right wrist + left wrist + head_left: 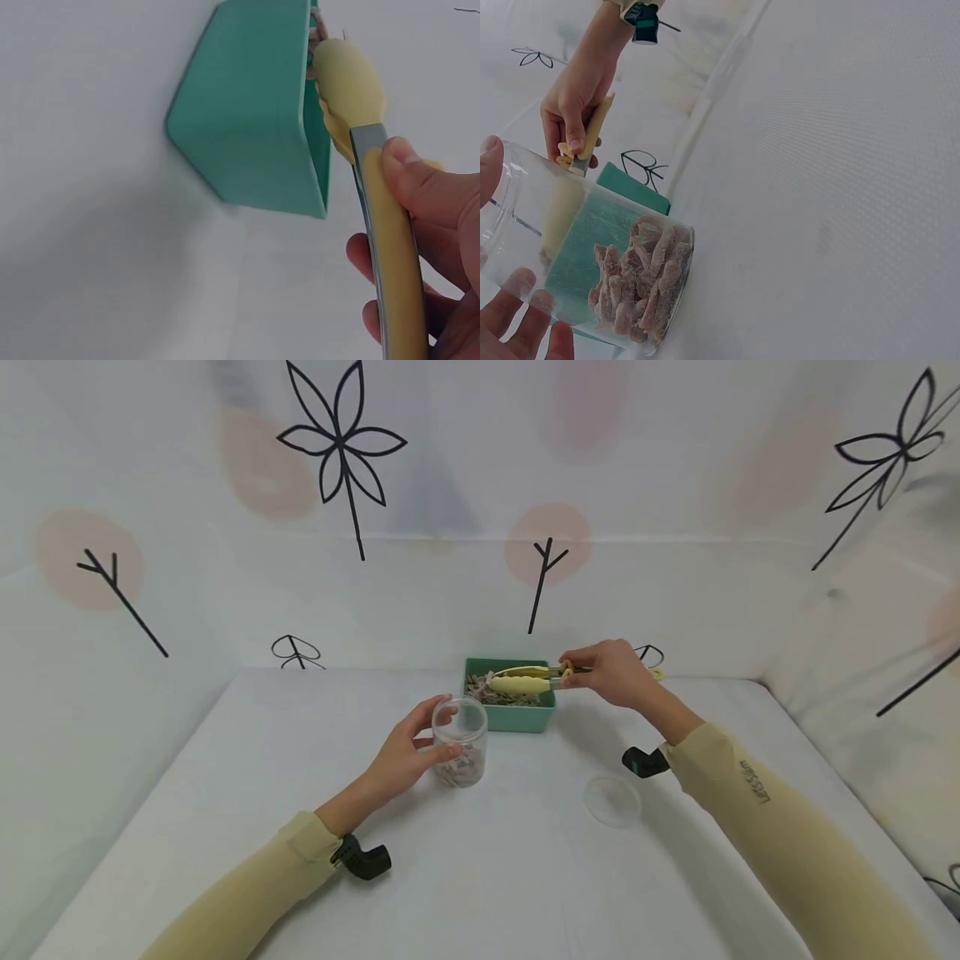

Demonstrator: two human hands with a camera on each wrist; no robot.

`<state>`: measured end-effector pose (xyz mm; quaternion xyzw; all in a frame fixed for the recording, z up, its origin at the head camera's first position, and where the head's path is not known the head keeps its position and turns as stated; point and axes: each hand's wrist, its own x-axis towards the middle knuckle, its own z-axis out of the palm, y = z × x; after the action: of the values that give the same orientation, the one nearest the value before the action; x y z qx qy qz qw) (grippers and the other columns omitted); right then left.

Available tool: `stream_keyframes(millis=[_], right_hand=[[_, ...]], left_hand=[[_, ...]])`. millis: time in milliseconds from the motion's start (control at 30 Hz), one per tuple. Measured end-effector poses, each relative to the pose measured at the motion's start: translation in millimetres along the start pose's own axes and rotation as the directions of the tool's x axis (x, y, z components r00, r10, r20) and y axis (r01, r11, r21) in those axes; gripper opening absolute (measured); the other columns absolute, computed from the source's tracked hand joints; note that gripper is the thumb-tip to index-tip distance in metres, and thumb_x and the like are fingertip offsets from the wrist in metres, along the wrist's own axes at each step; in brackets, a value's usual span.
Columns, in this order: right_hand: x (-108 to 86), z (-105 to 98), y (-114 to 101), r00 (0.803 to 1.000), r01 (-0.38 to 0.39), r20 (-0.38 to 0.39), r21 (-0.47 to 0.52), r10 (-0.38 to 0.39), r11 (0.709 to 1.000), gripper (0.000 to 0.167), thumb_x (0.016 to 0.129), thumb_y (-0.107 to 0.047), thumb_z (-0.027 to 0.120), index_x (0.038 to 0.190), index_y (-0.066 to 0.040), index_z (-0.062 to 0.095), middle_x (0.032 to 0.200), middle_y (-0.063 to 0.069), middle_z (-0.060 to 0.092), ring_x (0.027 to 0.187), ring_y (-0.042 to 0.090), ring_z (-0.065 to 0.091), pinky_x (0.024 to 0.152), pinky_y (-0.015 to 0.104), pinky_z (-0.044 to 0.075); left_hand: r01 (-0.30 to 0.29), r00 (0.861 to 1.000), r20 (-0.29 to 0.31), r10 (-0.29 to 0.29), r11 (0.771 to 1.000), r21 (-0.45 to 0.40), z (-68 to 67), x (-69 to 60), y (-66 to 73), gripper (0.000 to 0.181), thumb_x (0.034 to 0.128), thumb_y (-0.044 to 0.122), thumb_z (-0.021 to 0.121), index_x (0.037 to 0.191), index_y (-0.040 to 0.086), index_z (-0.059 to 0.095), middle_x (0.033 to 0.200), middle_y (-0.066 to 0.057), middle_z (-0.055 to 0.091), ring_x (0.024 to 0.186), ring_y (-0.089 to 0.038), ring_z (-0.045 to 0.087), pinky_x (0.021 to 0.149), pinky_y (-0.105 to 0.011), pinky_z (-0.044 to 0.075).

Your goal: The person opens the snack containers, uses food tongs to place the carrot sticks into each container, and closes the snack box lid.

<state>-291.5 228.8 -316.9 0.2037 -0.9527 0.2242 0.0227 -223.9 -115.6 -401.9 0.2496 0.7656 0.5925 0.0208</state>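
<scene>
My left hand [405, 750] grips a clear jar [470, 735] round its side, its mouth uncovered. Pale, powdery brownish strips [641, 281] lie in the jar's bottom. Yellow-headed tongs [525, 681] are held in my right hand [611, 670], thumb on one arm and fingers on the other. Their tips reach into a green box [517, 720] behind the jar. Similar strips [483, 691] fill the box, and some show at the tongs' tips in the right wrist view [316, 45]. Whether the tongs pinch any is hard to tell.
A clear round lid [612, 801] lies flat on the white table [495, 877], to the right of the jar. Behind the green box rises a white patterned cloth wall [420, 602]. Dark wrist cameras [363, 858] hang below both cuffs.
</scene>
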Motion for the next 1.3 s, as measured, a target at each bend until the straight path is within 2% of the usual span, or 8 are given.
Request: stream_keyframes(millis=[233, 400, 700, 867, 1033, 1300], right_hand=[[-1.1, -3.4, 5.4, 1.000, -0.011, -0.025, -0.001, 0.011, 1.000, 0.040, 0.091, -0.024, 0.075, 0.125, -0.003, 0.069, 0.114, 0.016, 0.071, 0.096, 0.027, 0.064, 0.076, 0.041, 0.051], [-3.6, -8.7, 7.4, 0.998, -0.057, -0.039, 0.025, 0.058, 0.998, 0.042, 0.091, -0.026, 0.075, 0.126, -0.004, 0.068, 0.115, 0.017, 0.071, 0.096, 0.027, 0.063, 0.074, 0.039, 0.050], [-11.4, -7.2, 9.7, 0.998, -0.056, -0.014, 0.022, 0.057, 0.998, 0.044, 0.090, -0.023, 0.076, 0.127, -0.002, 0.067, 0.117, 0.017, 0.070, 0.096, 0.026, 0.063, 0.075, 0.037, 0.050], [-15.8, -10.8, 4.7, 0.999, -0.044, -0.028, 0.030, 0.045, 0.999, 0.042, 0.090, -0.023, 0.076, 0.126, -0.003, 0.068, 0.114, 0.016, 0.071, 0.092, 0.025, 0.064, 0.074, 0.037, 0.051], [-19.5, -20.1, -4.5, 0.997, -0.054, -0.043, 0.062, 0.057, 0.997, 0.043, 0.090, -0.025, 0.077, 0.126, -0.004, 0.068, 0.114, 0.015, 0.071, 0.096, 0.026, 0.065, 0.075, 0.036, 0.051], [-26.3, -31.5, -28.2, 0.998, -0.002, -0.065, 0.107, 0.009, 0.994, 0.040, 0.087, -0.023, 0.079, 0.123, -0.007, 0.071, 0.109, 0.011, 0.073, 0.089, 0.023, 0.065, 0.072, 0.034, 0.052]], left_hand=[[0.015, 1.000, -0.001, -0.015, 1.000, 0.007, 0.0, -0.8, 1.0, 0.072, 0.0899, 0.010, 0.075, 0.152, 0.014, 0.038, 0.145, -0.010, 0.052, 0.133, -0.028, 0.044, 0.103, -0.054, 0.041], [0.007, 1.000, -0.001, -0.007, 1.000, 0.009, -0.2, -0.7, 1.3, 0.072, 0.0902, 0.010, 0.075, 0.152, 0.013, 0.038, 0.145, -0.010, 0.052, 0.133, -0.029, 0.045, 0.102, -0.053, 0.042], [0.013, 1.000, -0.003, -0.013, 1.000, 0.010, -0.8, -0.1, 0.5, 0.073, 0.0901, 0.010, 0.075, 0.152, 0.013, 0.037, 0.144, -0.010, 0.052, 0.133, -0.028, 0.045, 0.102, -0.052, 0.043], [0.017, 1.000, 0.000, -0.017, 1.000, 0.009, -0.4, -0.5, -0.2, 0.073, 0.0901, 0.011, 0.075, 0.152, 0.012, 0.037, 0.145, -0.011, 0.051, 0.134, -0.029, 0.044, 0.103, -0.052, 0.043], [0.024, 1.000, 0.001, -0.024, 1.000, 0.005, -0.2, 0.0, -0.6, 0.072, 0.0903, 0.012, 0.075, 0.152, 0.014, 0.038, 0.145, -0.010, 0.051, 0.134, -0.029, 0.044, 0.103, -0.052, 0.042], [0.011, 1.000, 0.001, -0.011, 1.000, 0.007, 0.2, 0.3, -0.9, 0.071, 0.0907, 0.011, 0.074, 0.152, 0.013, 0.038, 0.145, -0.012, 0.051, 0.134, -0.029, 0.044, 0.103, -0.053, 0.042]])
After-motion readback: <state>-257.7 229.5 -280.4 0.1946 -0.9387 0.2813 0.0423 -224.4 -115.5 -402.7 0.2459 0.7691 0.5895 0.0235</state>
